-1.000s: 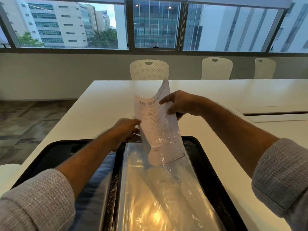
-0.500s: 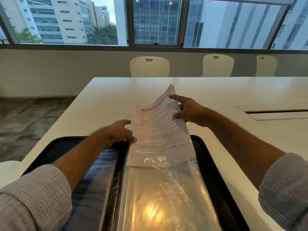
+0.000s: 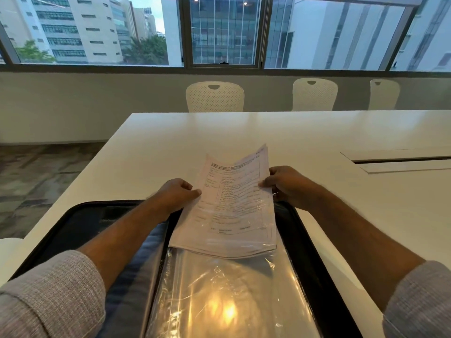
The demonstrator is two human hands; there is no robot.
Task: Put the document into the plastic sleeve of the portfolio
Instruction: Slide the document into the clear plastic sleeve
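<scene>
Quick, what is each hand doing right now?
Left hand: pinching the left edge of the document.
Right hand: gripping the document's right edge.

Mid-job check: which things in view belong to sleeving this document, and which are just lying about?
In the job:
document
plastic sleeve
portfolio
left hand and right hand, each holding a side edge of the document

Just there:
white table
three white chairs
windows

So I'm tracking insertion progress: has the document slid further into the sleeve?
Yes. The document has moved toward the person, deeper into the plastic sleeve, relative to the portfolio.
</scene>
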